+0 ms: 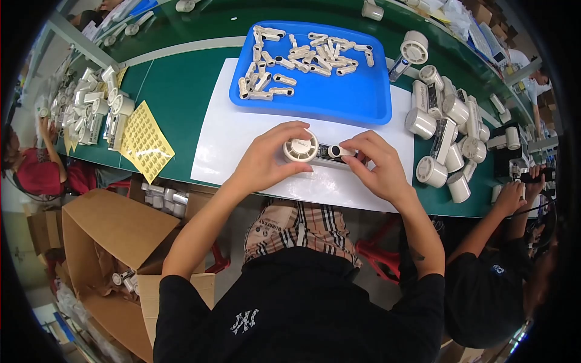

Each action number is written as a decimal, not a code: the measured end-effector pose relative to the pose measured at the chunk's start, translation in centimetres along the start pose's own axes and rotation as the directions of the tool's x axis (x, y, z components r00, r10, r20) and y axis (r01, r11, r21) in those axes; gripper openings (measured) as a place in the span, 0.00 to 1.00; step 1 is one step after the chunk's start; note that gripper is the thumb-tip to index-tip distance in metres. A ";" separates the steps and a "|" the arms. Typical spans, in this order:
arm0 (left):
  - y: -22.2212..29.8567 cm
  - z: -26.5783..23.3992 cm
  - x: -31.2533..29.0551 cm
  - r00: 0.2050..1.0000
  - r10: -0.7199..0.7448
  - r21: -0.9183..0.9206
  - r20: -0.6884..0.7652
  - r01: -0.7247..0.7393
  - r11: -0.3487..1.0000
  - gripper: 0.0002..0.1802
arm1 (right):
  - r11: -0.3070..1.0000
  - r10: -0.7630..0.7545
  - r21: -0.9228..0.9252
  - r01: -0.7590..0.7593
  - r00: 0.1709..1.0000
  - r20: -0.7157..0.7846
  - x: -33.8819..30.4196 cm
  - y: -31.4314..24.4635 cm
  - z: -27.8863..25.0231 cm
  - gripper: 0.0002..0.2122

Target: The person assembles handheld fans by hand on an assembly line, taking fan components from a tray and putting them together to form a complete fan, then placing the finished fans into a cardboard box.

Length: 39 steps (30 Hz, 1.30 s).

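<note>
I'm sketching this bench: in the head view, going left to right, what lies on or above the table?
Left pile of white parts → yellow sticker sheet → left hand → round white head → small dark-ended part → right hand → right pile of white devices.

The round-headed device (300, 147) was cream, the pinched part (344, 152) off-white with a black end, the tray (354, 101) blue. The tabletop (172, 72) was green, the large sheet (216, 139) white, the sticker sheet (145, 145) yellow, the shorts (321, 225) tan plaid.
</note>
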<state>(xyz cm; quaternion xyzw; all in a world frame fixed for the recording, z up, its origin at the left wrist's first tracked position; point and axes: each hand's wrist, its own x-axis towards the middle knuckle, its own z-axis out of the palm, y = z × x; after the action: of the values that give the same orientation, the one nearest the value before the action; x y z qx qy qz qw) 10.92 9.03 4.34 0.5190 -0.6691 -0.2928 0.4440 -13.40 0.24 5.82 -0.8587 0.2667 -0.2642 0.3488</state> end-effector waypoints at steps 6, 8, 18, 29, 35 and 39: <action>-0.2 0.0 -0.2 0.999 0.014 0.041 0.035 -0.016 0.999 0.22 | 0.998 -0.047 0.025 0.049 0.997 -0.063 -0.5 0.2 1.1 0.11; 0.0 0.0 -0.1 0.999 0.003 0.007 0.041 -0.003 1.000 0.21 | 0.997 -0.064 0.026 0.066 0.994 -0.086 -0.7 0.1 1.4 0.11; -0.6 0.3 -0.5 1.000 -0.006 0.012 0.006 0.006 1.000 0.33 | 0.997 -0.075 0.017 0.078 0.986 -0.148 -1.0 0.3 1.6 0.11; -0.4 0.4 -0.4 0.997 -0.073 -0.042 -0.020 0.072 0.996 0.31 | 0.998 -0.062 0.012 0.065 0.988 -0.139 -0.7 0.3 1.3 0.11; -0.4 0.2 -0.4 0.997 -0.074 -0.019 -0.024 0.073 0.997 0.30 | 0.999 -0.029 0.035 0.033 0.995 -0.098 -0.2 0.0 1.1 0.12; -0.2 0.4 -0.6 0.995 -0.095 -0.052 -0.042 0.093 0.994 0.31 | 0.999 -0.022 0.034 0.026 0.995 -0.095 -0.3 0.0 1.2 0.11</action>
<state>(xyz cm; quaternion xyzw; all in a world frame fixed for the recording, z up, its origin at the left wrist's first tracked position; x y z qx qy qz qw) 10.67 9.47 3.79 0.5450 -0.6265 -0.3183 0.4574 -12.80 0.95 4.96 -0.8421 0.2678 -0.3135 0.3477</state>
